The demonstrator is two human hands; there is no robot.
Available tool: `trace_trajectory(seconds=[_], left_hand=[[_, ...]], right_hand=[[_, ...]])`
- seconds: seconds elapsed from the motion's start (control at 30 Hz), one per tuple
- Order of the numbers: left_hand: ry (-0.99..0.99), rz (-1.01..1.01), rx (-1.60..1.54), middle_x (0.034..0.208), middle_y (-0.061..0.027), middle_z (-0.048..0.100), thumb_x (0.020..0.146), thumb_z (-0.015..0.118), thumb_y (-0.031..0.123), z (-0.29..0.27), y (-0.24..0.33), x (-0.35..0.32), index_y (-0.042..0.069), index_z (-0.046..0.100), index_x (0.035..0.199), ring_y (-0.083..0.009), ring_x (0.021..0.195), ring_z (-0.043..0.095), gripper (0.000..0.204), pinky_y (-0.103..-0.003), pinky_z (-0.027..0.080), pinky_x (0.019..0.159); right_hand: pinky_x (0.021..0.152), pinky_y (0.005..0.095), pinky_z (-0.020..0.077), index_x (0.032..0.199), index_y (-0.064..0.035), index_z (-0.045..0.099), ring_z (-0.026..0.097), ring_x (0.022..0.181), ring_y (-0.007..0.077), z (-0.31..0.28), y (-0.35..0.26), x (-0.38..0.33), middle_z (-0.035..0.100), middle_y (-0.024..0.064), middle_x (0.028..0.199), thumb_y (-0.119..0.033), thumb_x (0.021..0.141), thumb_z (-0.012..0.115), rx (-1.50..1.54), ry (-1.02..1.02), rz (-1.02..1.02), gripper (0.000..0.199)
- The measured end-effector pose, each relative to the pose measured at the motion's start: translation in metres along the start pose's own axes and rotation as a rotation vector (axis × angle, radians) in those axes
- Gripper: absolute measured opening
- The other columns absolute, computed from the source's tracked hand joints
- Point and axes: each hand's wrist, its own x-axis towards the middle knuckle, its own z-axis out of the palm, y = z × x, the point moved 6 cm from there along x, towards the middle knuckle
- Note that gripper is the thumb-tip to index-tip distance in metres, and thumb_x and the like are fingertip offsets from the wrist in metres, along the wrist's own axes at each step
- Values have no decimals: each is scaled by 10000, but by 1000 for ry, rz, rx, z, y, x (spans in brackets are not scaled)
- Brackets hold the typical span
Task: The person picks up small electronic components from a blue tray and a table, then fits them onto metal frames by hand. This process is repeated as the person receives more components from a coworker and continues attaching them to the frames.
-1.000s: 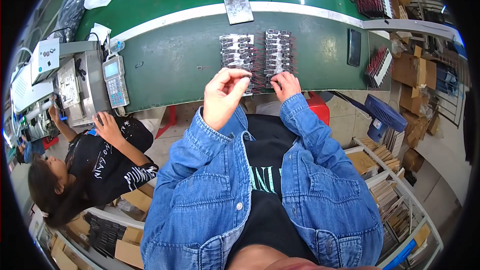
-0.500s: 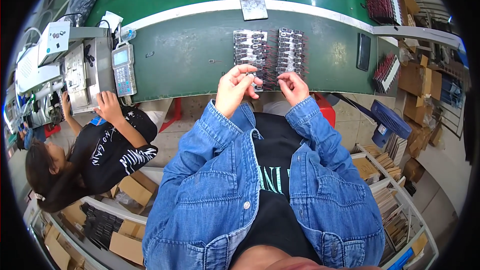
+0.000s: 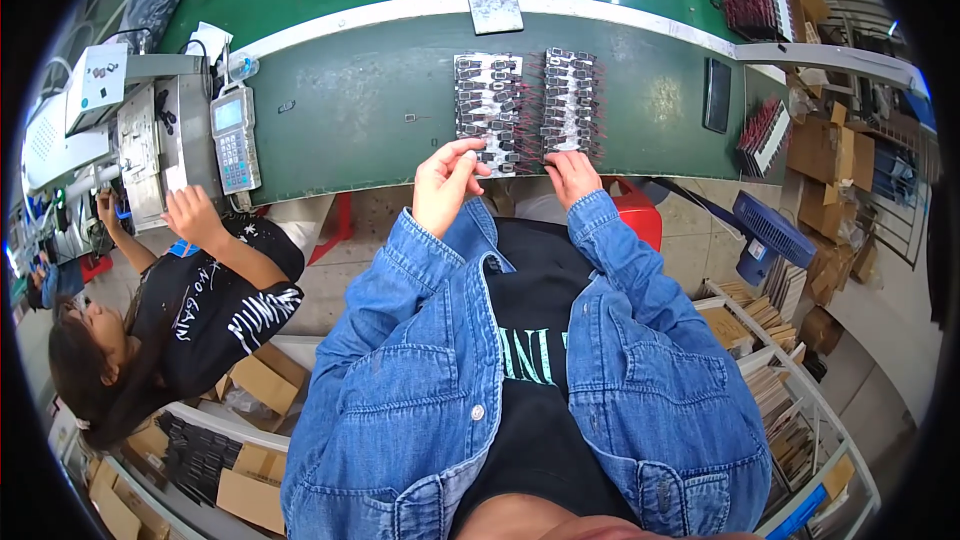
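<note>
Two wired-part rows, left row (image 3: 488,105) and right row (image 3: 570,102), lie side by side on the desk (image 3: 340,140), long axes running away from its near edge. Left hand (image 3: 443,186) is at the left row's near end; right hand (image 3: 574,179), the right row's. Both are half curled; pinching cannot be confirmed.

A keypad device (image 3: 234,145) sits at left, a dark phone (image 3: 716,95) and blue fan (image 3: 772,228) at right.
</note>
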Motion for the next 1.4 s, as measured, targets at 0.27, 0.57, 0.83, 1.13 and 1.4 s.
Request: trace_trajectory(seconds=[0.27,0.57,0.83,1.13,1.4], left_hand=[[-26,8,19,813,-44,642,930,495,113,11,-6,12,31,570,1152,-39,584,525,248,-189,469,557],[3,-45,-77,832,-71,643,936,497,111,11,-5,15,21,540,1216,-69,626,564,297,-213,502,603],[-3,4,-63,860,-93,647,931,503,90,16,-4,18,-7,541,1205,-105,695,600,293,-245,527,678],[40,55,-49,885,-99,653,925,505,69,16,-7,20,-13,540,1205,-117,743,615,294,-255,530,701],[26,112,-8,914,-102,656,927,479,46,18,-7,20,-33,532,1202,-123,780,624,291,-263,535,707]], right_hand=[[743,370,465,988,-61,583,556,846,293,6,2,6,576,105,906,-43,748,654,-18,-54,-44,251],[725,350,444,1015,-54,564,551,821,292,-16,-13,10,571,102,865,-36,758,638,69,-6,-119,269],[733,291,441,1011,-30,560,569,786,134,-41,-15,53,597,40,824,-67,847,587,1025,-35,578,171],[771,267,492,967,-6,549,606,861,139,-54,-58,72,628,74,912,-83,898,554,594,-152,375,104],[755,268,526,969,2,566,635,828,150,-24,-69,66,624,72,918,-32,865,594,1429,-178,589,113]])
